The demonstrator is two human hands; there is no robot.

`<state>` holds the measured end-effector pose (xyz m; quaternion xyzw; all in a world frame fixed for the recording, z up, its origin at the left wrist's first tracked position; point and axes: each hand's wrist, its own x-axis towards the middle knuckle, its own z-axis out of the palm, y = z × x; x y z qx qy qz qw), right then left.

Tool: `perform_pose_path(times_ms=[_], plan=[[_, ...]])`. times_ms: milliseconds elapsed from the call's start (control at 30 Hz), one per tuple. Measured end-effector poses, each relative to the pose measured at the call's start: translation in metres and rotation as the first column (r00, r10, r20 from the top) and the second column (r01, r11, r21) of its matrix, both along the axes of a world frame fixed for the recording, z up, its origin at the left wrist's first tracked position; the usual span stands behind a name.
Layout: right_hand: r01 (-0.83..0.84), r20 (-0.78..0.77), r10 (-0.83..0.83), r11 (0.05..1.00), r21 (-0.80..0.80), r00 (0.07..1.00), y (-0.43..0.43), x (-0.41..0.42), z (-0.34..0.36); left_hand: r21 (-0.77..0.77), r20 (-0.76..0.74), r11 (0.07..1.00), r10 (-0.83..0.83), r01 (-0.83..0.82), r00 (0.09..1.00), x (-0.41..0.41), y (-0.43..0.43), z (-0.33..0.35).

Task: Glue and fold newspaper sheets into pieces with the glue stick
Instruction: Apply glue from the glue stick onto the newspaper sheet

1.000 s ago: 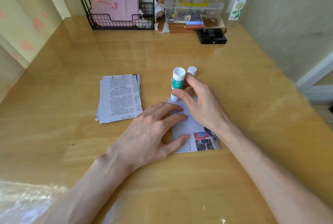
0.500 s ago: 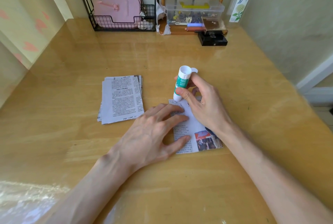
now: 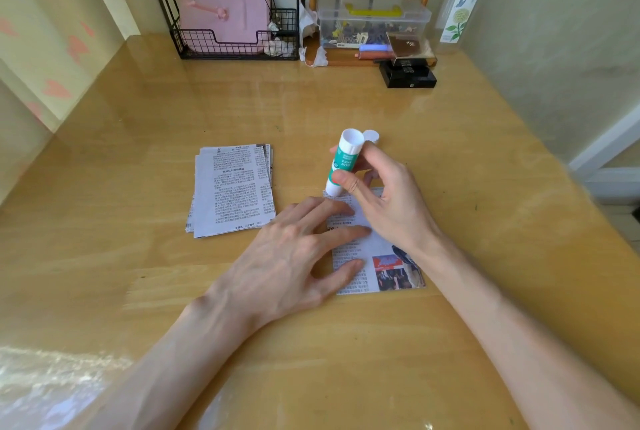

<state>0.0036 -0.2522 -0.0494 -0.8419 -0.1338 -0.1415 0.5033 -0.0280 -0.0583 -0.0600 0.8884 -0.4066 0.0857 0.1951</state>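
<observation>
Glue stick (image 3: 341,166), pinched in the right hand (image 3: 388,201), meets the sheet (image 3: 377,249) just beyond the left hand (image 3: 294,256), whose flat, spread fingers pin it. Stroke lightly, away from those fingers.

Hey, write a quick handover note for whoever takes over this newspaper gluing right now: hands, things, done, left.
Left hand: flat, fingers spread, pressing the loose sheet onto the table.
Right hand: grips the glue stick, tip down at the sheet's far left corner.
Cap is off, on the table just beyond the stick; stack of sheets lies left of the hands.
Done: stick uncapped, one sheet laid out; glue on it cannot be told.
Left: glue, fold this sheet, then the stack.
</observation>
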Motion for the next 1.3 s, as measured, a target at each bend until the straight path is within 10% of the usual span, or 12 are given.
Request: perform_pose_path(times_ms=[1300], plan=[[0.017,-0.010,-0.019,0.988,-0.152,1.000,-0.017,-0.006,-0.001,0.067,-0.012,0.998,0.013,-0.012,1.000,0.000,0.001,0.002]])
